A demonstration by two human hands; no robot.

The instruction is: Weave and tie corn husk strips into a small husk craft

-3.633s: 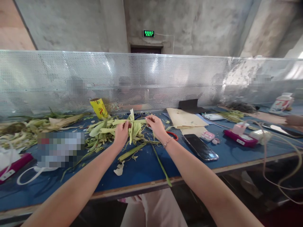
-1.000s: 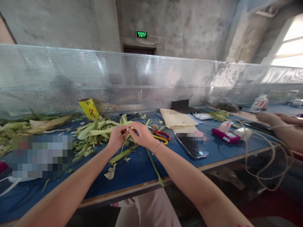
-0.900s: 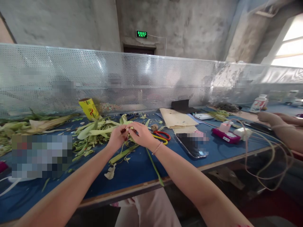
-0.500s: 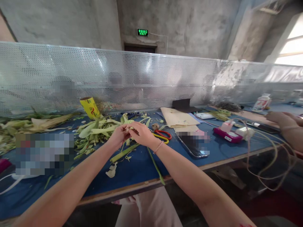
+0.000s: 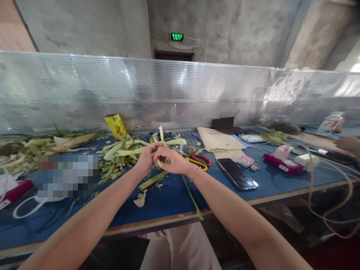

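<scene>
The left hand and right hand pinch one strip bundle between them, above the counter, back from its front edge. Bare counter opens before them; one phone and one scissors pair lie rightward.

Head-worn view, forward and down

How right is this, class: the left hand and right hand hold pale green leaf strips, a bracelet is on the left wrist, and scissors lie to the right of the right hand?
One detail is wrong: the head view shows the bracelet on the right wrist. The left hand and right hand do hold leaf strips, with scissors to the right.
</scene>
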